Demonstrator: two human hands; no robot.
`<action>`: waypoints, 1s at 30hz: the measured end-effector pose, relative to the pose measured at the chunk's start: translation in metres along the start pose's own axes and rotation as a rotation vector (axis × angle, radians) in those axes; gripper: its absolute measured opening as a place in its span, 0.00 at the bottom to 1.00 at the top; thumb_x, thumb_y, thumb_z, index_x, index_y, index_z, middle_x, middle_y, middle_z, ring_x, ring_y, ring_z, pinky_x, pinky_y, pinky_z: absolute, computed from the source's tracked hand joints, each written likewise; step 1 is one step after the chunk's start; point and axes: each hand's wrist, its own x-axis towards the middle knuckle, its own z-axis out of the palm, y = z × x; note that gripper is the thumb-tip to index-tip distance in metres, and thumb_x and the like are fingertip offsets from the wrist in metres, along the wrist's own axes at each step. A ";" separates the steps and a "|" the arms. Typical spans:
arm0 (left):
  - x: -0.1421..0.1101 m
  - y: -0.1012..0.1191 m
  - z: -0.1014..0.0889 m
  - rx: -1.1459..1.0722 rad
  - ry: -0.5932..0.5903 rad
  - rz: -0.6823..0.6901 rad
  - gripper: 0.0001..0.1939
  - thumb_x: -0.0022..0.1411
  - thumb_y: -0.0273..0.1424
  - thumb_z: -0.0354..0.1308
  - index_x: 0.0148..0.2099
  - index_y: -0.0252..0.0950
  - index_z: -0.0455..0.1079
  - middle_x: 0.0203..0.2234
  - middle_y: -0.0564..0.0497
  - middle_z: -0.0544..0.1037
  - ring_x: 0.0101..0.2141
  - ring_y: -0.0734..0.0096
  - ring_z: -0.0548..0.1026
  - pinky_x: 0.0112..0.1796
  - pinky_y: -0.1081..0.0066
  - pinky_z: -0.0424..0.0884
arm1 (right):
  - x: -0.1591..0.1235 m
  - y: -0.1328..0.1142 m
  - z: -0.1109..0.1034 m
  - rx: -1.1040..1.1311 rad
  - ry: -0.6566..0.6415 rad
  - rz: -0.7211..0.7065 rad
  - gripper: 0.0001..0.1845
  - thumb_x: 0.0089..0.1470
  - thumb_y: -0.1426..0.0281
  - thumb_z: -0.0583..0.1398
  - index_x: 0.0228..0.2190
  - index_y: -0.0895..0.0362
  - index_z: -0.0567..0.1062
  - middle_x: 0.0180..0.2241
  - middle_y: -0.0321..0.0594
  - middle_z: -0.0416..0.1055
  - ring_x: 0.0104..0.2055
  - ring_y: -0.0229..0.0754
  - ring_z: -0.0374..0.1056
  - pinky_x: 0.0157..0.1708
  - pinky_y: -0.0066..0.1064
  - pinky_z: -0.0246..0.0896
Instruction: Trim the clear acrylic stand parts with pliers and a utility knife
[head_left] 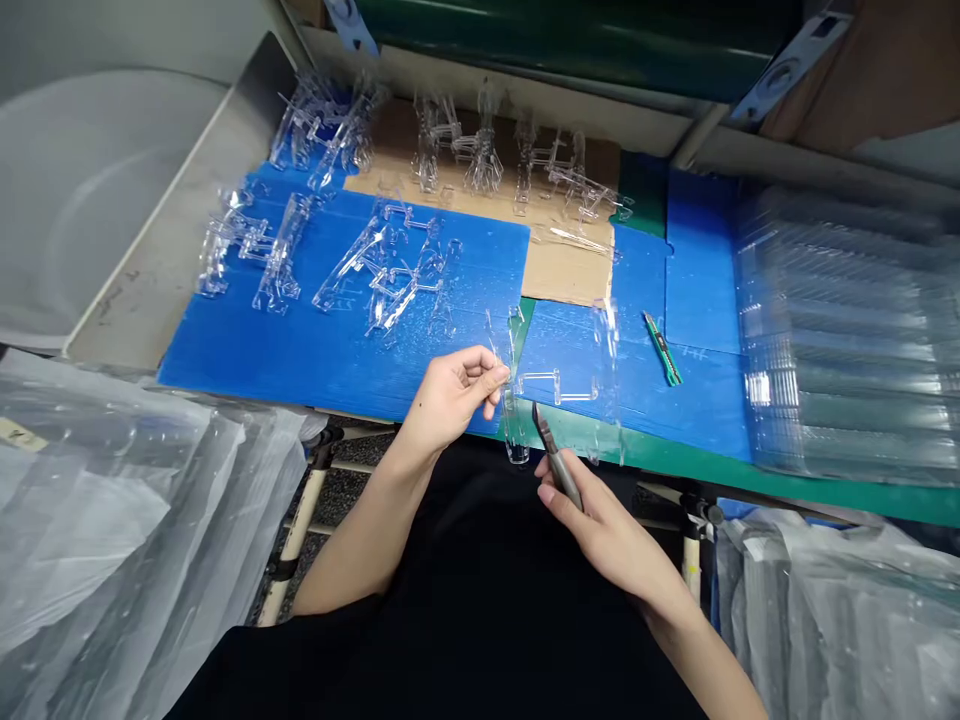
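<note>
My left hand (pixel 459 392) pinches the left side of a clear plastic moulded frame (pixel 556 388), held above the front of the worktable. Thin bars join the frame's two long transparent sides. In my right hand (pixel 592 510) is a pair of nippers (pixel 556 458) with dark jaws and grey handles, my fingers wrapped round them. The jaw tips point up toward the frame's lower middle, close beside it; whether they touch cannot be made out. Several similar clear plastic pieces (pixel 405 285) lie farther back on the blue sheet (pixel 247 345).
A green utility knife (pixel 663 350) lies to the right on the blue sheet. Stacked clear plastic trays (pixel 847 340) stand at the far right. More clear pieces (pixel 480 150) rest on brown cardboard (pixel 566 265) at the back. Wrapped sheets (pixel 112 500) hang beside the table's front left.
</note>
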 end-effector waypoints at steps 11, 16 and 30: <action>0.000 -0.001 0.006 0.003 -0.056 -0.032 0.18 0.66 0.44 0.73 0.34 0.36 0.74 0.22 0.54 0.76 0.19 0.77 0.71 0.25 0.73 0.68 | 0.005 -0.002 -0.002 0.031 -0.031 0.010 0.15 0.73 0.52 0.56 0.50 0.48 0.71 0.44 0.37 0.72 0.46 0.49 0.68 0.49 0.43 0.62; 0.002 -0.001 0.008 -0.016 -0.063 -0.044 0.19 0.64 0.44 0.74 0.33 0.36 0.74 0.22 0.54 0.75 0.19 0.78 0.71 0.25 0.74 0.68 | 0.007 -0.002 -0.004 0.097 -0.062 0.003 0.13 0.74 0.54 0.56 0.47 0.49 0.70 0.39 0.34 0.67 0.38 0.43 0.61 0.43 0.37 0.61; 0.012 -0.010 0.013 -0.053 -0.091 -0.078 0.19 0.67 0.43 0.72 0.34 0.34 0.73 0.22 0.56 0.75 0.19 0.81 0.70 0.24 0.77 0.68 | 0.016 0.008 -0.009 0.254 -0.127 0.048 0.13 0.74 0.54 0.57 0.44 0.51 0.69 0.36 0.35 0.62 0.35 0.40 0.60 0.37 0.34 0.65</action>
